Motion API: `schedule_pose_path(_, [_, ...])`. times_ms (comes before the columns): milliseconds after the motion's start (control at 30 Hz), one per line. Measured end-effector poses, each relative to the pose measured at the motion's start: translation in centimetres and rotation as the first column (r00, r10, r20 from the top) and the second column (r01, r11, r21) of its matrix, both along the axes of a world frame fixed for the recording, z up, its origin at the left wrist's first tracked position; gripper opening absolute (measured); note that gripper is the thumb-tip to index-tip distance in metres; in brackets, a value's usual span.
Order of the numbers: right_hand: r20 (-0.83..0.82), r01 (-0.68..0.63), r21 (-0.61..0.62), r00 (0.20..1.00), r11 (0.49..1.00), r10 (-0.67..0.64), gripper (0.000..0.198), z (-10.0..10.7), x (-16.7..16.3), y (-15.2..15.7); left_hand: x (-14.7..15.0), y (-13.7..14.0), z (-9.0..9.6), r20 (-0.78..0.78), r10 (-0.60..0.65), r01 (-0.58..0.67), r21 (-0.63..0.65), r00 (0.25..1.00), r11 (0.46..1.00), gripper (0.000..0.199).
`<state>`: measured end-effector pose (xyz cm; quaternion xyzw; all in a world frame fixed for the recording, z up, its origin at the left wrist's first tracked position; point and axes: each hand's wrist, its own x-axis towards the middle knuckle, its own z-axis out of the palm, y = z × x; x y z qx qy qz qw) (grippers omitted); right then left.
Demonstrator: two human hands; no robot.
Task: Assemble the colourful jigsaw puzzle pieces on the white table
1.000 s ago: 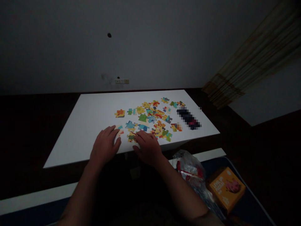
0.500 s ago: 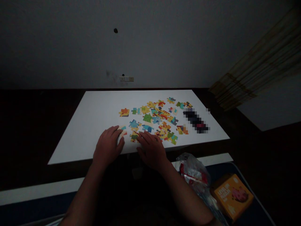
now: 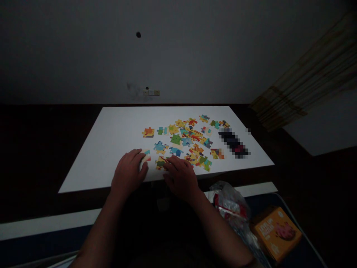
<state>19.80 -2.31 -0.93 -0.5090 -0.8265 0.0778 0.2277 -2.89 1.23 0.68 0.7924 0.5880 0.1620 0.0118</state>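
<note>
My left hand (image 3: 127,173) rests at the near edge of the white table, its thumb and forefinger around a pale jigsaw piece (image 3: 146,155) with blue and red patches. Part of that piece is hidden under the fingers. To its right, my right hand (image 3: 182,176) lies with fingers stretched and thumb apart, fingertips touching the right edge of a yellow and green jigsaw piece (image 3: 160,163). A gap separates the two pieces. Just beyond my hands lie a blue piece (image 3: 161,147) and a piece with a blue shape (image 3: 175,150).
Several more jigsaw pieces, some overlapping, spread over the white table (image 3: 92,160). An orange piece (image 3: 148,132) sits apart at left. A pixelated dark item (image 3: 234,143) lies at right. Nearer me are a clear plastic bag (image 3: 230,203) and an orange puzzle box (image 3: 276,234).
The view has shifted very slightly. Both hands and the pieces keep practically the same places.
</note>
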Motion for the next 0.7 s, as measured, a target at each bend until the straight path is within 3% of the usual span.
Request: schedule_pose_path(700, [-0.008, 0.005, 0.015, 1.0, 1.0, -0.005, 0.039, 0.41, -0.08, -0.23, 0.14, -0.24, 0.08, 0.052, 0.01, -0.01, 0.007, 0.999, 1.0, 0.029])
